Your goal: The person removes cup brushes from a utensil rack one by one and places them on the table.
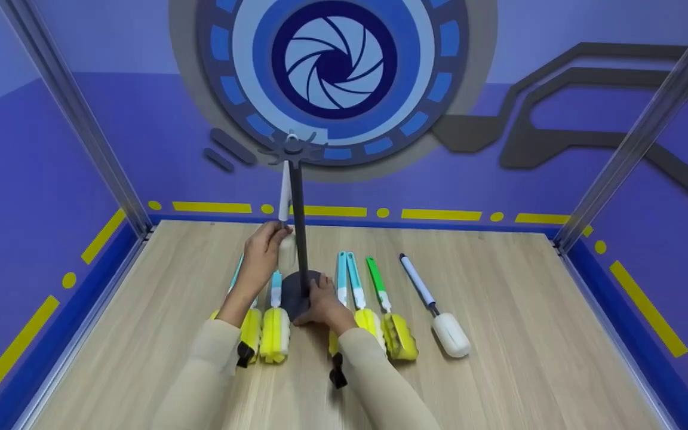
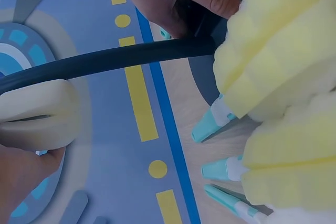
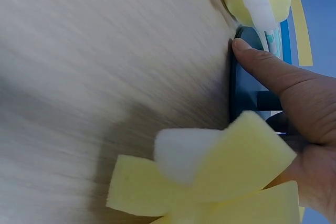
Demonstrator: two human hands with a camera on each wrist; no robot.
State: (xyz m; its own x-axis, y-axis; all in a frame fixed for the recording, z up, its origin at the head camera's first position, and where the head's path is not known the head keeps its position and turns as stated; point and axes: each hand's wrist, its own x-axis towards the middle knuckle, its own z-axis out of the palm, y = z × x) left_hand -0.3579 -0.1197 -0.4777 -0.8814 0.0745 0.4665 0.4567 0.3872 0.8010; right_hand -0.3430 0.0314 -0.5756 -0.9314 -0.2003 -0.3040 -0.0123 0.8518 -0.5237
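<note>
In the head view, a dark stand (image 1: pixel 299 233) with a hooked top and a round base (image 1: pixel 291 301) stands mid-table. A white-handled sponge brush (image 1: pixel 285 194) hangs upright at its top, left of the pole. My left hand (image 1: pixel 258 254) pinches this brush around where handle and sponge meet. Its white sponge head (image 2: pixel 39 114) is beside the pole in the left wrist view. My right hand (image 1: pixel 326 304) grips the base, the thumb (image 3: pixel 262 64) extended along its edge and other fingers behind the pole, partly hidden.
Several yellow-and-white sponge brushes lie on either side of the base, among them one brush (image 1: pixel 275 334) left and a green-handled brush (image 1: pixel 401 337) right. Farther right lies a white sponge brush (image 1: pixel 451 335). A patterned blue wall (image 1: pixel 439 185) closes the table's back.
</note>
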